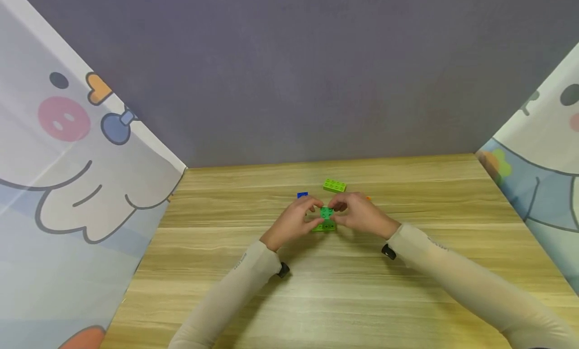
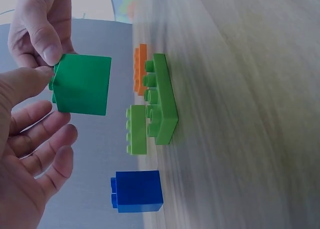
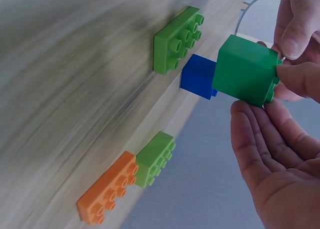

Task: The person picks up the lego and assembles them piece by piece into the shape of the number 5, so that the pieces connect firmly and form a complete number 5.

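A dark green square building block, studs up, is held above the table between both hands. My left hand pinches it from the left, thumb at the studded edge and fingers bent along its side. From the right, my right hand grips the same block with thumb and fingertips. Below it a light green studded brick lies on the table, partly covered by the block in the head view. A blue block stands beyond my left hand, mostly hidden in the head view.
Farther back on the wooden table lies another light green brick. An orange brick sits behind my right hand. A grey wall rises at the table's back edge, with cartoon-printed panels on both sides.
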Available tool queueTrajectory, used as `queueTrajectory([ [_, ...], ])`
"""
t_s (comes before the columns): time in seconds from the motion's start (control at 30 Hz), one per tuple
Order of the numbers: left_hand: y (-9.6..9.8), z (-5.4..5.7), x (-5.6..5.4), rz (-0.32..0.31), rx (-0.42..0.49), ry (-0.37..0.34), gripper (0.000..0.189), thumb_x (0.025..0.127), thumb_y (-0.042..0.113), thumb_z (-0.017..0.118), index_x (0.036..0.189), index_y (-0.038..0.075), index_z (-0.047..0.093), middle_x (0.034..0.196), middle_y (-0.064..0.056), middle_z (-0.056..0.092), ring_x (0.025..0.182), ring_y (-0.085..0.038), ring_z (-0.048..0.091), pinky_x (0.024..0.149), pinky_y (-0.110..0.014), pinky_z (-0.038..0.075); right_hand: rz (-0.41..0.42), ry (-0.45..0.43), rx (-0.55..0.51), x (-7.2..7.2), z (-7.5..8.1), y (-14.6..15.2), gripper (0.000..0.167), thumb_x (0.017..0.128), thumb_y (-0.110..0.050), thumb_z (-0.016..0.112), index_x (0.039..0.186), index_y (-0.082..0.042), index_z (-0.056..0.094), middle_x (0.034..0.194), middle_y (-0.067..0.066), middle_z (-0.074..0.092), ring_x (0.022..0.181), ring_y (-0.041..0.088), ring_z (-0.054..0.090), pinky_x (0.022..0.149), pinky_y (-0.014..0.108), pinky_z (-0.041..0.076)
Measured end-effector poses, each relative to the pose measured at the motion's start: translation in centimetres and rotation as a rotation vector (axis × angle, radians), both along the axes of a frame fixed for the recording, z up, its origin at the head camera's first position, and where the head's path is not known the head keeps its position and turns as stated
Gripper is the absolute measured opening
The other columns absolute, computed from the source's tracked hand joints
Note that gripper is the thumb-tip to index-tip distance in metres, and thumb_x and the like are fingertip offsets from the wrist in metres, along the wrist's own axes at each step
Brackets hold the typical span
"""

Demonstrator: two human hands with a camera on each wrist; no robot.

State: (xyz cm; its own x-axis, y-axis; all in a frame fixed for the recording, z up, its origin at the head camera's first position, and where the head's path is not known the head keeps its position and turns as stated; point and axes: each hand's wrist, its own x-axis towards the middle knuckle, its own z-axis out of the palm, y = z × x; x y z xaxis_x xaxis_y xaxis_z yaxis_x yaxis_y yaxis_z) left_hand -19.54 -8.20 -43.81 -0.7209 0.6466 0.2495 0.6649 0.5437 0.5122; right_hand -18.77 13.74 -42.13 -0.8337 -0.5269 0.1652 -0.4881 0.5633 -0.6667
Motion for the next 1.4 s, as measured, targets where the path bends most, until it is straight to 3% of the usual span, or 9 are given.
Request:
queueTrajectory([
  [0.7, 0.7, -1.7, -0.4, 0.031, -0.095, 0.008, 0.028, 0.089, 0.021, 0.069, 0.113, 0.010, 0.061, 0.110, 0.000, 0.060, 0.091, -0.013, 0.059, 0.074, -0.019, 0.048, 0.000, -0.082, -0.017, -0.3, -1.5, 0.2, 0.021, 0.083, -0.006, 0.073, 0.103, -0.004, 0.067, 0.098, 0.003, 0.066, 0.086, 0.015, 0.064, 0.074, 0.028, 0.053],
  [0.9, 0.9, -2.3, -0.3, 0.036, -0.095, -0.022, 0.027, 0.088, 0.022, 0.070, 0.111, 0.011, 0.062, 0.109, 0.001, 0.061, 0.090, -0.011, 0.060, 0.074, -0.018, 0.048, 0.001, -0.103, -0.008, -0.3, -1.9, 0.4, 0.021, 0.083, -0.008, 0.073, 0.104, -0.005, 0.068, 0.098, 0.003, 0.065, 0.085, 0.013, 0.064, 0.073, 0.026, 0.052],
  [1.4, 1.1, -2.2, -0.1, 0.045, -0.097, -0.047, 0.027, 0.087, 0.021, 0.071, 0.110, 0.010, 0.064, 0.108, 0.000, 0.062, 0.089, -0.011, 0.061, 0.073, -0.018, 0.048, -0.004, -0.139, 0.005, -0.3, -2.0, 0.4, 0.020, 0.083, -0.008, 0.073, 0.102, -0.006, 0.068, 0.094, 0.001, 0.066, 0.082, 0.011, 0.063, 0.071, 0.025, 0.052],
])
